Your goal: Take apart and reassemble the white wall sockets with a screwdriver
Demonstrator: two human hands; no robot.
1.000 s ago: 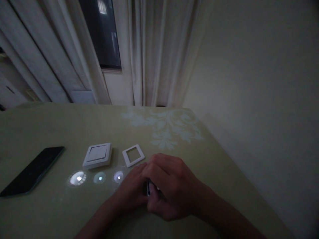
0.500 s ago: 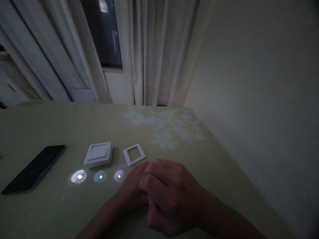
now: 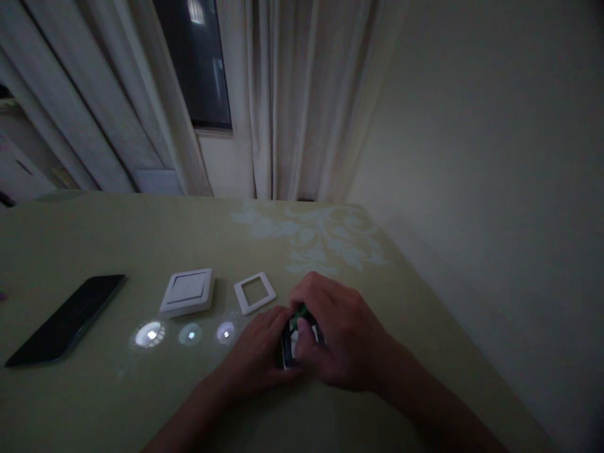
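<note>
Near the table's front, my left hand [image 3: 259,349] is closed around the side of a small dark-and-white part [image 3: 289,352], which looks like the inside of a wall switch. My right hand [image 3: 346,333] reaches over it from the right, fingers bent and thumb pressed in, gripping a green piece [image 3: 301,310] at its top. Fingers cover most of both, so I cannot tell whether the green piece is joined to the part. Just beyond my left fingertips lies a white square frame [image 3: 243,299]. Left of that rests a white wall switch [image 3: 187,289] with a wide rocker.
A dark phone-like slab [image 3: 66,321] lies on the left of the pale green table [image 3: 141,239]. Bright lamp reflections show on its glossy top. Curtains [image 3: 302,100] hang behind the far edge, and a wall [image 3: 495,189] runs along the right.
My right hand has lifted and turned up and away from my left hand, with its thumb now showing. The dark-and-white part and green piece, hidden before, have come into sight.
</note>
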